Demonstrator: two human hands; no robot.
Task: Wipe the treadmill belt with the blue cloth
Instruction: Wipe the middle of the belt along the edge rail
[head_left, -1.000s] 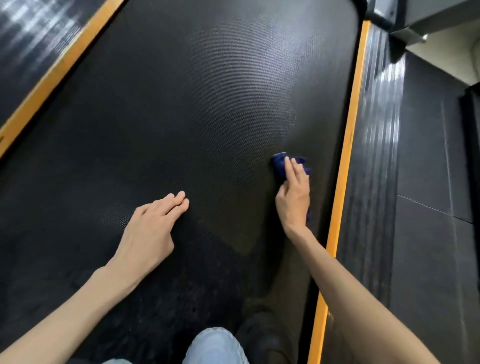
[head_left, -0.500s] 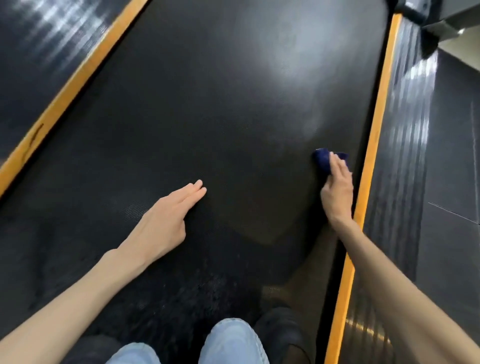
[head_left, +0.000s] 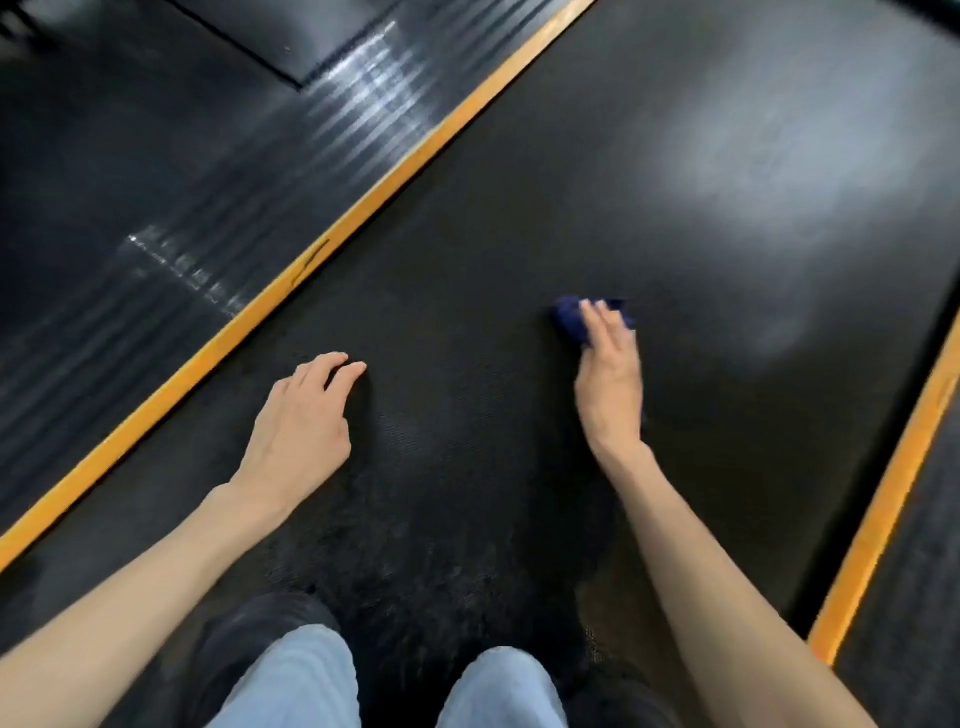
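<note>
The blue cloth (head_left: 568, 316) lay pressed to the treadmill belt (head_left: 467, 234) under the right hand's (head_left: 609, 382) straight fingers (head_left: 597, 318); the left hand (head_left: 301, 415) rested loose, holding nothing.

My right hand (head_left: 608, 384) presses the cloth (head_left: 567, 317) onto the belt (head_left: 519, 208), fingers straight over it, slightly blurred. My left hand (head_left: 301, 421) rests on the belt apart from it, fingers loosely bent, holding nothing. A yellow strip (head_left: 249, 317) edges each side. My jeans (head_left: 291, 680) show below.
</note>
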